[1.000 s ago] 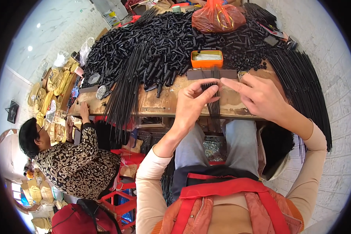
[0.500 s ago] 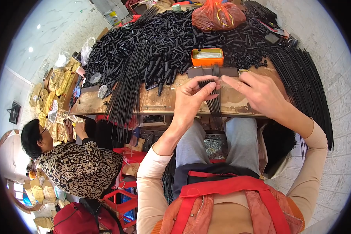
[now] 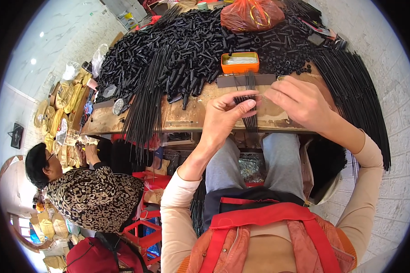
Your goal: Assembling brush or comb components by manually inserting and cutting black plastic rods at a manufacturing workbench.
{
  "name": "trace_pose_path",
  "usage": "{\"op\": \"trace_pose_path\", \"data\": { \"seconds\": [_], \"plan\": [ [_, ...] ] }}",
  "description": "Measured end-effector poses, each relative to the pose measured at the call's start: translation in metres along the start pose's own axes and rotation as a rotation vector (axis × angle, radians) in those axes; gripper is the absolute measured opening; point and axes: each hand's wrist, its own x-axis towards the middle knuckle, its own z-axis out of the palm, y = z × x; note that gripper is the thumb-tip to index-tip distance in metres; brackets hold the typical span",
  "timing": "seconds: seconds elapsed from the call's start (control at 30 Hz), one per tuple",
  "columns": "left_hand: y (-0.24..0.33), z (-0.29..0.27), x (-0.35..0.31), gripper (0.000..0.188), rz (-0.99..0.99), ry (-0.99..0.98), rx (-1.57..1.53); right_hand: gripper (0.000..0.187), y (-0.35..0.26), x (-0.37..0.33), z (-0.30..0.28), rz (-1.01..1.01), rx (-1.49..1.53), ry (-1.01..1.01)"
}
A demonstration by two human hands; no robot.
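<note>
My left hand point(image 3: 223, 116) is closed, thumb over fingers, on a short black ribbed piece point(image 3: 244, 98). It is held just above the table's front edge. A thin pale sliver shows beyond the piece on the right. My right hand point(image 3: 305, 103) hovers a little to the right with its fingertips pinched together. What it holds, if anything, is too small to make out. Below my left hand a bundle of thin black rods point(image 3: 250, 123) lies across the table edge. Behind the hands stands an orange tin point(image 3: 240, 68) holding thin silvery pins.
A large heap of black tubular parts point(image 3: 164, 59) covers the back of the wooden table point(image 3: 187, 113). Long black rods point(image 3: 143, 104) hang off the left side, more rods point(image 3: 355, 100) off the right. A red plastic bag point(image 3: 253, 16) sits behind. Another person point(image 3: 95, 195) works at left.
My right hand has moved slightly to the right and its fingers are more curled. My left hand stays nearly in place, still gripping the ribbed piece.
</note>
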Motion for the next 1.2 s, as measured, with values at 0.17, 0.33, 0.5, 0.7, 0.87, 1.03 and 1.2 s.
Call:
{"op": "trace_pose_path", "data": {
  "seconds": [0.17, 0.33, 0.5, 0.7, 0.87, 1.03, 1.2],
  "plan": [
    [0.000, 0.002, 0.000, 0.027, -0.001, -0.034, 0.028, 0.033, -0.004, -0.003, -0.001, -0.035, -0.089, -0.005],
    [-0.001, -0.003, -0.001, 0.029, -0.020, -0.039, 0.099, 0.039, -0.005, -0.003, 0.000, -0.017, 0.048, 0.006],
    [0.002, -0.001, 0.001, 0.030, 0.000, -0.071, 0.024, 0.041, -0.003, -0.013, -0.016, 0.109, -0.028, -0.025],
    [0.001, -0.001, 0.000, 0.030, 0.000, -0.086, 0.011, 0.039, -0.005, -0.009, -0.015, 0.105, 0.017, -0.052],
    [0.003, -0.006, -0.002, 0.031, -0.024, -0.079, -0.026, 0.040, -0.003, -0.011, -0.020, 0.087, -0.024, -0.048],
    [0.004, -0.006, -0.001, 0.031, -0.057, -0.079, -0.006, 0.039, -0.005, -0.010, -0.020, 0.090, -0.017, -0.037],
    [0.001, -0.005, 0.002, 0.030, -0.036, -0.099, -0.007, 0.037, -0.003, -0.006, -0.008, 0.103, 0.127, 0.001]
  ]
}}
